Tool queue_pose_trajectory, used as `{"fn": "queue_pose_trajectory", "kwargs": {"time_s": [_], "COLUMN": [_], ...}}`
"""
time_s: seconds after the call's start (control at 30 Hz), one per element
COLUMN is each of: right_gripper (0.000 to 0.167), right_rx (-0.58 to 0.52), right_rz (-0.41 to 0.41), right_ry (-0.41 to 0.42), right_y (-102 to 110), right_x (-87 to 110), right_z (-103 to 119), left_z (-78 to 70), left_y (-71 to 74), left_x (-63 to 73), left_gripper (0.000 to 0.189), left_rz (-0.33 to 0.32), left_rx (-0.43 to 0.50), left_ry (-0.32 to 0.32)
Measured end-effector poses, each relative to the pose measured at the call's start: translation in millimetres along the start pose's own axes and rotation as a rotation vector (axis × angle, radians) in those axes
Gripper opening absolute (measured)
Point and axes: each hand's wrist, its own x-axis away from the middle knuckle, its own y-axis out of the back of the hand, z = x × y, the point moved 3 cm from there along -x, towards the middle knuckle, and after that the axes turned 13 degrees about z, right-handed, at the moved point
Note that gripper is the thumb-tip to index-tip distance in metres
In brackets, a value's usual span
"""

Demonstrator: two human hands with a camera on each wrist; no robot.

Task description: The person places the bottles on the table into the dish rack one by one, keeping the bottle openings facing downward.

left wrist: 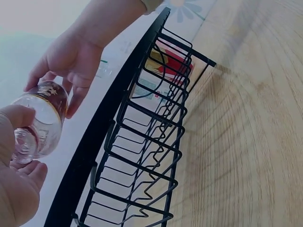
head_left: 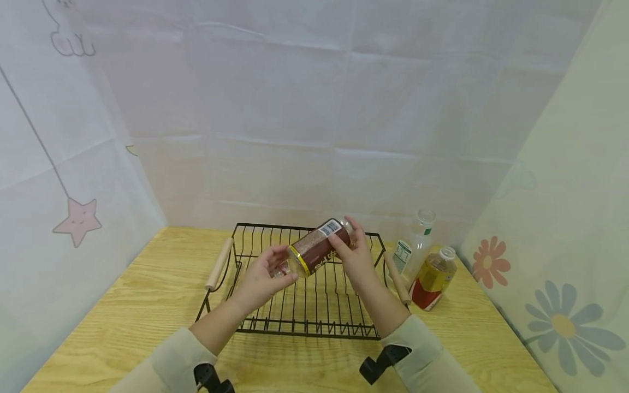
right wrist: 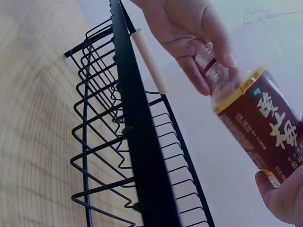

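Both hands hold a clear plastic bottle [head_left: 316,245] with a dark red label and yellow bands, tilted above a black wire dish rack [head_left: 307,333]. At the bottle's lower-left end, the left hand [head_left: 257,278] grips the neck between thumb and fingers; no cap shows on the neck [right wrist: 206,56] in the right wrist view. The right hand [head_left: 357,256] grips the base end, its thumb lying across the label. White characters stand out on the label [right wrist: 279,118], and a barcode [head_left: 330,227] faces up in the head view.
Right of the rack stand a clear bottle [head_left: 416,248] with a green-and-white label and a white-capped bottle [head_left: 434,278] with a yellow-and-red label. Wooden handles [head_left: 219,263] flank the rack on the wooden table [head_left: 123,305]. A pale printed cloth [head_left: 275,109] hangs behind.
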Motion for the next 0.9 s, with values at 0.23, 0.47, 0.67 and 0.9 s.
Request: {"fn": "queue_pose_trajectory", "kwargs": {"time_s": [0.23,0.47,0.67,0.9], "right_gripper": [0.066,0.064,0.064,0.068], "right_rx": [0.044,0.183,0.266,0.319], "right_rz": [0.015,0.064,0.079,0.095], "right_ry": [0.035,0.045,0.007,-0.051], "right_y": [-0.6,-0.9,-2.3,-9.5], "right_x": [-3.7,-8.6,-16.4,-31.4], "right_z": [6.8,15.3,14.3,14.5], "left_z": [3.9,1.1,5.8,31.6], "left_y": [3.9,38.8,81.0,107.0], "left_x": [1.6,11.9,27.4,36.5], "left_gripper": [0.075,0.072,0.069,0.072], "left_rz": [0.07,0.048,-0.053,-0.041], "left_rx": [-0.045,-0.155,-0.371,-0.461], "left_ry": [0.068,0.118,0.162,0.343]}}
